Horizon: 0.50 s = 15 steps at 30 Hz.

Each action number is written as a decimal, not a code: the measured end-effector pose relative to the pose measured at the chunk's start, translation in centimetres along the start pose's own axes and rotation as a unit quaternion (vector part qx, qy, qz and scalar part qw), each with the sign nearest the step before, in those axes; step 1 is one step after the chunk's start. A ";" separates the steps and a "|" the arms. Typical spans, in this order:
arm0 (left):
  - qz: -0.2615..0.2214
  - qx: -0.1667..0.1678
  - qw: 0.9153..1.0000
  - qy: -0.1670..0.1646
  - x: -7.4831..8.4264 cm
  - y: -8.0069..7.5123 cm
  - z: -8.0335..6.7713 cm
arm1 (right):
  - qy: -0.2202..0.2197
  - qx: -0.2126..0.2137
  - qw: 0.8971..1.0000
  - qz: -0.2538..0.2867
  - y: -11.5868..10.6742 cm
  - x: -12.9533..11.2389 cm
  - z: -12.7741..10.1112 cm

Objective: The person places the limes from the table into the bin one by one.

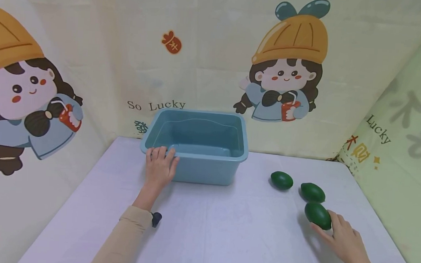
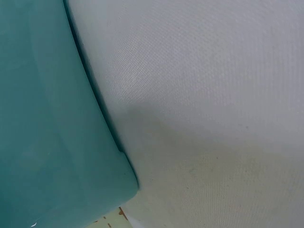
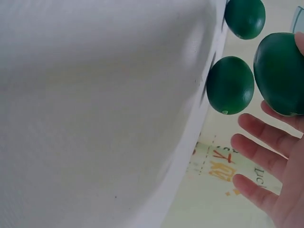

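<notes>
My left hand (image 1: 159,166) rests on the front left rim of a blue plastic bin (image 1: 202,169), its fingertips over the edge. Only the bin's outer wall (image 2: 52,114) shows in the left wrist view, without the hand. At the right, my right hand (image 1: 346,238) holds a dark green oval fruit (image 1: 317,215) between thumb and index finger. The other fingers are spread in the right wrist view, near this fruit (image 3: 280,73). Just beyond it lies a second green fruit (image 1: 313,192), and a third (image 1: 281,180) sits further left, toward the bin.
The white tabletop (image 1: 226,233) reaches back to a cream cloth backdrop (image 1: 206,79) printed with cartoon figures. The bin stands upright near the table's back edge. Another printed cloth (image 1: 404,159) hangs along the right side.
</notes>
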<state>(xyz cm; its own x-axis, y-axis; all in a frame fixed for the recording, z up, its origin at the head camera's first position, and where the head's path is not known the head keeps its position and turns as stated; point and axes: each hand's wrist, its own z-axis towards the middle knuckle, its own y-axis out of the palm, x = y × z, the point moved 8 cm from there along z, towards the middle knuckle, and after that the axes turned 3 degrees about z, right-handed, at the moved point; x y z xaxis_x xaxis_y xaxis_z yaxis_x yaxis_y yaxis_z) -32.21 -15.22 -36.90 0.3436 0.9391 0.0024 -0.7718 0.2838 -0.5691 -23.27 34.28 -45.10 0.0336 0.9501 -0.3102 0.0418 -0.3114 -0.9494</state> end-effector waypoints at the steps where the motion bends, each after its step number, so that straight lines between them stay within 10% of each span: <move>1: -0.001 -0.001 1.000 0.000 0.0 0.0 0.0 | 0.000 0.001 1.000 -0.002 -0.1 -0.1 0.0; 15: -0.001 0.001 1.000 0.000 -0.1 0.0 0.1 | -0.011 0.021 1.000 -0.017 -1.0 -1.2 0.0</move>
<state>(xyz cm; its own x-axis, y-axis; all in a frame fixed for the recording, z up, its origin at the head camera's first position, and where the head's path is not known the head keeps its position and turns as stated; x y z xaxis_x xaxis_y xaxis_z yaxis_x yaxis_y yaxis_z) -32.29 -15.26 -36.81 0.3455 0.9384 0.0031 -0.7723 0.2862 -0.5671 -23.31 33.40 -43.78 0.0100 0.9604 -0.2783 0.0001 -0.2784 -0.9605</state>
